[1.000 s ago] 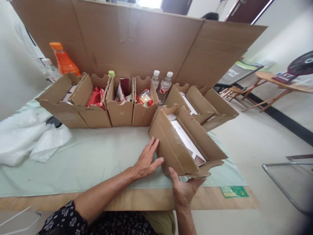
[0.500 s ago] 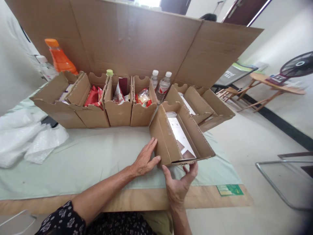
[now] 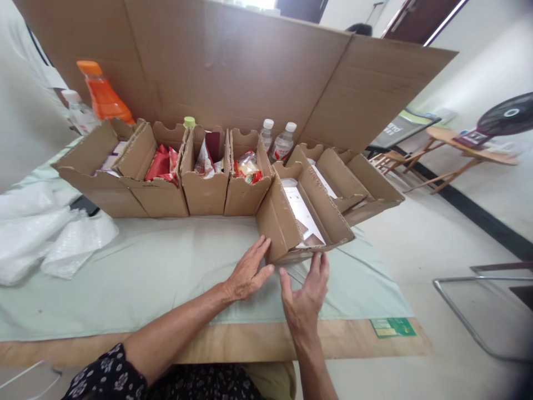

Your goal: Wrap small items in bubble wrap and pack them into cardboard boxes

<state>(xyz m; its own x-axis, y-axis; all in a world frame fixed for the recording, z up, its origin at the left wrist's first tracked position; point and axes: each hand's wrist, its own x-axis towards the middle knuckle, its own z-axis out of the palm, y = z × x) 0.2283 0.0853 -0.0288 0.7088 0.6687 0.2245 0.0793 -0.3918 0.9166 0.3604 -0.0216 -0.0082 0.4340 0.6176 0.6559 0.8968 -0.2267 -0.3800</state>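
Observation:
A cardboard bin [image 3: 276, 229] with a white printed box [image 3: 300, 208] inside stands at the right of the row, angled toward me. My left hand [image 3: 250, 270] lies by its left front corner, fingers stretched, fingertips at or close to the side wall. My right hand [image 3: 305, 291] is at the bin's front with thumb and fingers apart, fingertips against the front wall or just short of it. Neither hand grips anything. Immediately left is a bin [image 3: 245, 200] of clear and red wrapped snacks [image 3: 249, 166]. Behind on the right, another bin [image 3: 341, 178] holds a white item.
More bins hold red packets [image 3: 161, 164] and a pouch [image 3: 205, 161]. Bottles [image 3: 283, 141] and an orange bottle [image 3: 106, 97] stand behind, before a tall cardboard panel [image 3: 250, 72]. Bubble wrap [image 3: 79, 241] lies left on the green cloth [image 3: 175, 266]. A metal-framed chair [image 3: 462, 311] stands right.
The bin with the white printed box has slid back and left, closer against the row. My right hand has moved forward slightly and its fingers have straightened; my left hand stays nearly in place.

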